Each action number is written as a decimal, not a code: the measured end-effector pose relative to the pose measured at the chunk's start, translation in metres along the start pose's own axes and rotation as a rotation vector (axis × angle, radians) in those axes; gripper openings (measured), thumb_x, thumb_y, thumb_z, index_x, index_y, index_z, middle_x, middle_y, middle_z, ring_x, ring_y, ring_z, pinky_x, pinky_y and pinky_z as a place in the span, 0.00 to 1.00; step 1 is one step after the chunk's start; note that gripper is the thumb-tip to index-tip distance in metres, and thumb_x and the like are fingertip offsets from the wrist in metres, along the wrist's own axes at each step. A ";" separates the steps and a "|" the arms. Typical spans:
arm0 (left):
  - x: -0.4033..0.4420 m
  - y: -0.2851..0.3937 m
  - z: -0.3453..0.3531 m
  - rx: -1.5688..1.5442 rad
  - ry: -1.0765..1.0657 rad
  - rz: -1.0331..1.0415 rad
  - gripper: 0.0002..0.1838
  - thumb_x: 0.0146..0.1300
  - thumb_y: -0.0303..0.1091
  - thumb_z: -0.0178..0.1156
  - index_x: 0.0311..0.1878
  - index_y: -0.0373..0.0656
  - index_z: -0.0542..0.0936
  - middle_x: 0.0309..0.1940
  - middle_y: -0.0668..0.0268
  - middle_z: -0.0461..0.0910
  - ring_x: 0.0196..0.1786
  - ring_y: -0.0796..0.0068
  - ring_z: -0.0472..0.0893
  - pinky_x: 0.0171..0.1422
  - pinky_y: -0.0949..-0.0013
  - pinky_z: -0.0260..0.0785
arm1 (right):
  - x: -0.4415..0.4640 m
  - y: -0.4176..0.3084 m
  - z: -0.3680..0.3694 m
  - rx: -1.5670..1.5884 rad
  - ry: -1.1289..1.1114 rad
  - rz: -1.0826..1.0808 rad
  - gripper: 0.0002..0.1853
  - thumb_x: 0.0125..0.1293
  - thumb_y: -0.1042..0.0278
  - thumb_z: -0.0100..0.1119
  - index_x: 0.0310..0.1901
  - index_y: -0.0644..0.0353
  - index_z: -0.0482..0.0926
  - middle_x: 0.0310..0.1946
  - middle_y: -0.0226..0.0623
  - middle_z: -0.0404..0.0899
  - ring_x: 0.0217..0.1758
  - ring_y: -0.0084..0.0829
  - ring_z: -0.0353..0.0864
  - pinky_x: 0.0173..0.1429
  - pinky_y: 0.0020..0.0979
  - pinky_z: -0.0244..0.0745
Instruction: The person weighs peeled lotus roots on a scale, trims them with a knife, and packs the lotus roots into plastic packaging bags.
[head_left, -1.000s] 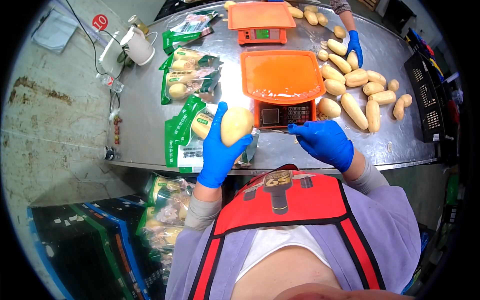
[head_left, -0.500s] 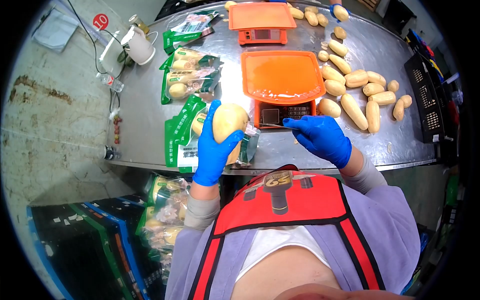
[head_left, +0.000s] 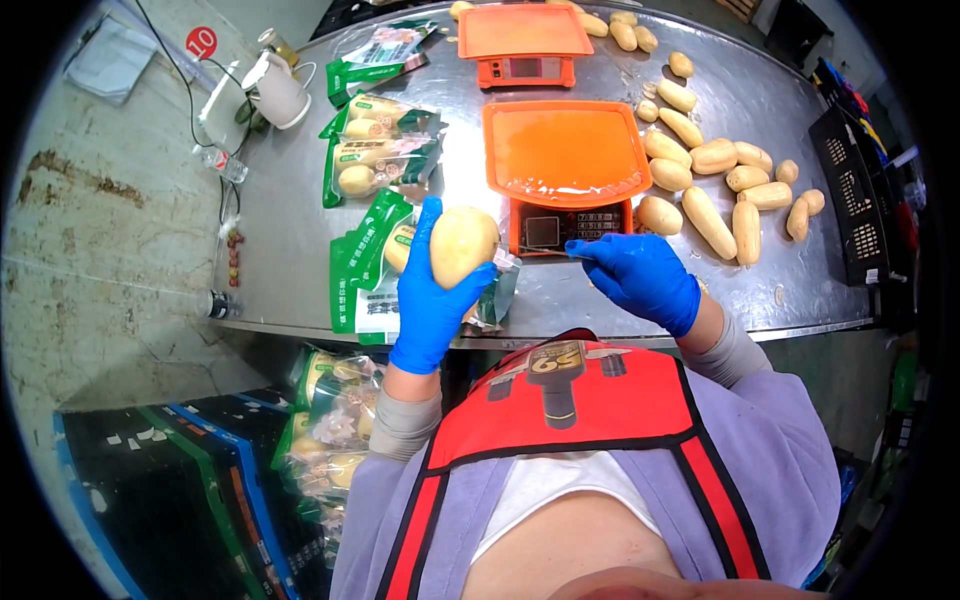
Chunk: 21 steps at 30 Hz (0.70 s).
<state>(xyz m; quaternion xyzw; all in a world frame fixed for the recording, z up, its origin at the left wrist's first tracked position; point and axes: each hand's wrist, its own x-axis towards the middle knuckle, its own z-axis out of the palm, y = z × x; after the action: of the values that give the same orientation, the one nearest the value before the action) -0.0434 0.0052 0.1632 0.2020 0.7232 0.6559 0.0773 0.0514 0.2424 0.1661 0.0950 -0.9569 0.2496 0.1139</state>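
Observation:
My left hand (head_left: 436, 295), in a blue glove, is wrapped round a pale lotus root segment (head_left: 464, 246) held up over the near table edge. My right hand (head_left: 638, 279), also gloved in blue, is closed on a thin knife (head_left: 550, 251), its narrow blade pointing left toward the lotus root. The handle is hidden in the fist. Behind the hands stands an orange scale (head_left: 566, 152) with a wet tray and a dark keypad. Beneath my left hand lies a green and clear bag of lotus root (head_left: 362, 290).
Several peeled lotus roots (head_left: 709, 222) lie on the right of the metal table (head_left: 760, 310). A second orange scale (head_left: 525, 38) stands farther back. More filled bags (head_left: 375, 165) are at the left, near a white kettle (head_left: 277, 90). A black crate (head_left: 848, 195) borders the right side.
The lotus root has turned slightly in my left hand and shifted a little right. My right hand has barely moved. At the far edge, another person's gloved hand with a lotus root has gone from view.

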 end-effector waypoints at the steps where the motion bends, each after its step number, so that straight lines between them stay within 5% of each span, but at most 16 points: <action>1: 0.000 0.001 0.000 0.032 -0.004 -0.002 0.41 0.50 0.29 0.68 0.67 0.36 0.60 0.61 0.57 0.67 0.61 0.67 0.70 0.64 0.65 0.63 | 0.000 0.000 -0.003 -0.021 -0.041 -0.014 0.11 0.59 0.66 0.56 0.44 0.51 0.79 0.24 0.38 0.76 0.28 0.40 0.78 0.31 0.38 0.74; 4: 0.000 -0.014 -0.005 0.104 -0.073 0.080 0.48 0.48 0.29 0.71 0.71 0.39 0.55 0.59 0.56 0.69 0.57 0.68 0.73 0.61 0.67 0.66 | -0.001 0.001 -0.010 -0.063 -0.130 -0.037 0.10 0.59 0.66 0.57 0.43 0.50 0.80 0.24 0.38 0.76 0.27 0.40 0.78 0.31 0.38 0.73; 10: 0.007 -0.011 -0.010 -0.022 0.011 0.007 0.45 0.48 0.30 0.70 0.69 0.39 0.57 0.59 0.56 0.69 0.58 0.67 0.72 0.62 0.66 0.66 | -0.005 0.003 -0.016 0.010 -0.319 -0.254 0.12 0.57 0.69 0.57 0.43 0.49 0.80 0.22 0.37 0.75 0.25 0.40 0.77 0.29 0.38 0.73; 13: 0.010 -0.016 -0.020 -0.101 0.002 0.012 0.43 0.49 0.31 0.69 0.68 0.37 0.59 0.60 0.56 0.67 0.60 0.66 0.70 0.64 0.65 0.64 | -0.001 0.007 -0.008 0.070 -0.054 -0.101 0.11 0.58 0.69 0.57 0.44 0.50 0.80 0.23 0.36 0.76 0.25 0.40 0.78 0.29 0.36 0.73; 21: 0.010 -0.013 -0.019 -0.261 -0.043 -0.025 0.43 0.49 0.31 0.68 0.68 0.37 0.59 0.61 0.57 0.66 0.61 0.66 0.69 0.65 0.65 0.62 | 0.006 -0.004 -0.010 0.068 -0.030 -0.072 0.15 0.58 0.72 0.57 0.48 0.49 0.79 0.24 0.36 0.76 0.27 0.37 0.79 0.30 0.33 0.74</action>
<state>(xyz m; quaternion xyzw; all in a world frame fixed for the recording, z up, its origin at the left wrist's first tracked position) -0.0623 -0.0095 0.1549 0.1952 0.6325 0.7388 0.1266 0.0479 0.2434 0.1778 0.1371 -0.9454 0.2764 0.1054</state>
